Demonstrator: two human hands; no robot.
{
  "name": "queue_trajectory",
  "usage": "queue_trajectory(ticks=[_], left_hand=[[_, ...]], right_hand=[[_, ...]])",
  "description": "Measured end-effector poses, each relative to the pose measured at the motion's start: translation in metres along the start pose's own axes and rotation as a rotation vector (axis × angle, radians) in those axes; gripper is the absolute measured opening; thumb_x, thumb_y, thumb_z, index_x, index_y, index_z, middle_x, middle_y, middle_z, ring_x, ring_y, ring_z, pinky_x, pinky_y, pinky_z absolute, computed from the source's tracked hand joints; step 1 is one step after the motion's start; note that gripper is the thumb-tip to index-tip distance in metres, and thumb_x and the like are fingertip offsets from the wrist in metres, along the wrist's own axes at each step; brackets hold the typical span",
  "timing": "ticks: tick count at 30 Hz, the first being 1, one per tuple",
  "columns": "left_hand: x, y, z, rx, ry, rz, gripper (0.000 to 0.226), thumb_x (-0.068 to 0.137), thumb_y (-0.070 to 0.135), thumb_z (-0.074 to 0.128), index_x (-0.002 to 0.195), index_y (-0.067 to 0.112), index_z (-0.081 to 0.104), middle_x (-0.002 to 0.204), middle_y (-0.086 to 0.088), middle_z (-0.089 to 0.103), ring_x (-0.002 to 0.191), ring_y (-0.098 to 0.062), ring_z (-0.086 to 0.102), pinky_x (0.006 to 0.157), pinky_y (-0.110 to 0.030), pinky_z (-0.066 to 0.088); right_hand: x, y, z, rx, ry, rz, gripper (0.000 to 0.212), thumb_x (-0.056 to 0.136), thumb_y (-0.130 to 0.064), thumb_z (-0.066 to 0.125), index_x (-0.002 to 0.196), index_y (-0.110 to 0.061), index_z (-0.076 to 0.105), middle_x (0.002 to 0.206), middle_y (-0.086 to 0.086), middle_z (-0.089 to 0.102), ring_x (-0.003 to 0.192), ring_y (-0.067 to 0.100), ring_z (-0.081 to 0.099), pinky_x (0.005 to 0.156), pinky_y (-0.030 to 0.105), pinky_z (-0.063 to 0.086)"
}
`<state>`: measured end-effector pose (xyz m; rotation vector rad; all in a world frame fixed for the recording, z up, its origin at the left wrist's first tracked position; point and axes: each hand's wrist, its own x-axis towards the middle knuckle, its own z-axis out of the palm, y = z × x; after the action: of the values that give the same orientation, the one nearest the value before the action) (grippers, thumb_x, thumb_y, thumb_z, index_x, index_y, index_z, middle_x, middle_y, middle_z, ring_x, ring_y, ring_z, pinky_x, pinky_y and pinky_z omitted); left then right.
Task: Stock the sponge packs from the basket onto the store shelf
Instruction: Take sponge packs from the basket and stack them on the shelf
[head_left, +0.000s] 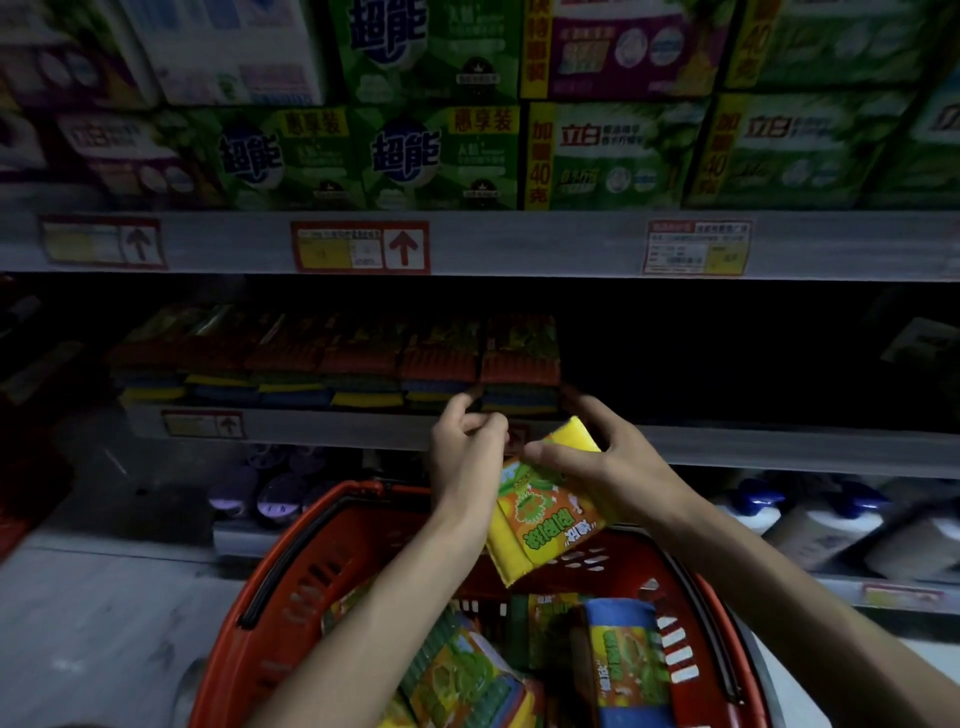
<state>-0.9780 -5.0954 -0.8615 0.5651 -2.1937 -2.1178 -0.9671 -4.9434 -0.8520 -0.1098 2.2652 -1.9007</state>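
The person is holding a sponge pack (545, 519) up in front of the shelf (779, 447), just above the red basket (311, 525). The right hand (613, 462) is gripping it at its yellow top end, thumb lying across the front and fingers wrapping behind. The left hand (467, 452) is sitting right beside the pack's upper corner with its fingers curled in; I cannot tell whether they are pinching anything. A row of packs (337, 364) is already standing on the dim shelf behind the hands. More packs (623, 660) are lying in the basket. Green boxes (405, 156) are filling the shelf above.
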Motion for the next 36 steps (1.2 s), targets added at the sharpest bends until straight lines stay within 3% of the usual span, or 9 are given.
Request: queue_trajectory(ticks=[5, 8, 10, 17, 22, 25, 28, 32, 36], left_hand=[[-0.004, 0.003, -0.01, 0.05, -0.022, 0.021, 0.039, 0.098, 0.015, 0.06, 0.136, 0.02, 0.058, 0.111, 0.002, 0.072, 0.1, -0.013, 0.069, 0.077, -0.028, 0.05], [-0.014, 0.007, -0.021, 0.092, -0.061, 0.036, 0.024, 0.101, 0.017, 0.058, 0.122, 0.025, 0.066, 0.114, 0.003, 0.071, 0.101, -0.011, 0.068, 0.075, -0.024, 0.048], [-0.022, 0.013, -0.03, 0.115, -0.095, 0.042, 0.02, 0.103, 0.018, 0.056, 0.116, 0.027, 0.068, 0.115, 0.004, 0.069, 0.105, -0.011, 0.066, 0.076, -0.022, 0.048], [-0.062, 0.033, -0.054, 0.159, -0.203, -0.145, 0.015, 0.102, 0.036, 0.058, 0.115, 0.032, 0.066, 0.116, 0.005, 0.069, 0.101, -0.012, 0.068, 0.08, -0.033, 0.049], [-0.075, 0.032, -0.05, 0.056, -0.402, -0.483, 0.068, 0.077, 0.079, 0.059, 0.12, 0.027, 0.068, 0.115, -0.009, 0.075, 0.098, -0.028, 0.076, 0.094, -0.049, 0.058], [-0.077, 0.029, -0.044, -0.186, -0.471, -0.537, 0.066, 0.081, 0.074, 0.06, 0.122, 0.024, 0.072, 0.113, -0.019, 0.076, 0.104, -0.038, 0.073, 0.099, -0.056, 0.055], [-0.076, 0.028, -0.044, -0.395, -0.49, -0.54, 0.06, 0.088, 0.064, 0.062, 0.126, 0.019, 0.071, 0.12, -0.022, 0.072, 0.113, -0.042, 0.069, 0.101, -0.057, 0.052], [-0.072, 0.025, -0.04, -0.504, -0.432, -0.543, 0.057, 0.088, 0.053, 0.068, 0.128, 0.012, 0.069, 0.122, -0.023, 0.071, 0.116, -0.042, 0.067, 0.105, -0.058, 0.049], [-0.068, 0.022, -0.035, -0.587, -0.246, -0.356, 0.05, 0.088, 0.027, 0.07, 0.134, 0.011, 0.061, 0.124, -0.023, 0.07, 0.113, -0.032, 0.068, 0.095, -0.051, 0.057]], right_hand=[[-0.007, -0.001, -0.004, -0.112, 0.028, 0.012, 0.074, 0.073, -0.044, 0.084, 0.137, -0.039, 0.046, 0.117, -0.006, 0.069, 0.09, 0.014, 0.076, 0.078, 0.031, 0.064], [-0.017, -0.003, -0.011, -0.311, 0.129, 0.011, 0.109, 0.062, -0.07, 0.079, 0.155, -0.032, 0.036, 0.14, -0.003, 0.058, 0.115, 0.016, 0.066, 0.093, 0.04, 0.06], [-0.024, -0.005, -0.016, -0.333, 0.203, -0.004, 0.117, 0.057, -0.078, 0.077, 0.155, -0.03, 0.036, 0.147, 0.0, 0.054, 0.124, 0.017, 0.06, 0.098, 0.044, 0.058], [-0.063, -0.021, -0.024, -0.349, 0.338, -0.186, 0.112, 0.057, -0.074, 0.077, 0.154, -0.041, 0.03, 0.141, -0.015, 0.052, 0.124, 0.007, 0.058, 0.099, 0.039, 0.057], [-0.079, -0.022, -0.017, -0.644, 0.267, -0.588, 0.102, 0.073, -0.053, 0.082, 0.158, -0.034, 0.029, 0.139, -0.017, 0.052, 0.129, 0.01, 0.054, 0.106, 0.04, 0.049], [-0.079, -0.017, -0.014, -0.862, 0.18, -0.86, 0.091, 0.083, -0.04, 0.081, 0.156, -0.02, 0.031, 0.144, -0.009, 0.048, 0.135, 0.015, 0.048, 0.117, 0.042, 0.036], [-0.077, -0.012, -0.009, -0.986, 0.188, -1.03, 0.076, 0.092, -0.039, 0.073, 0.153, -0.016, 0.035, 0.143, 0.0, 0.055, 0.132, 0.023, 0.055, 0.115, 0.047, 0.039], [-0.083, -0.014, -0.012, -0.974, 0.152, -0.944, 0.079, 0.091, -0.051, 0.072, 0.154, -0.018, 0.038, 0.153, -0.003, 0.049, 0.147, 0.022, 0.041, 0.121, 0.051, 0.031], [-0.088, -0.015, -0.009, -0.44, 0.3, -0.526, 0.068, 0.095, -0.057, 0.051, 0.156, -0.029, 0.037, 0.163, -0.012, 0.035, 0.153, 0.012, 0.028, 0.123, 0.044, 0.027]])
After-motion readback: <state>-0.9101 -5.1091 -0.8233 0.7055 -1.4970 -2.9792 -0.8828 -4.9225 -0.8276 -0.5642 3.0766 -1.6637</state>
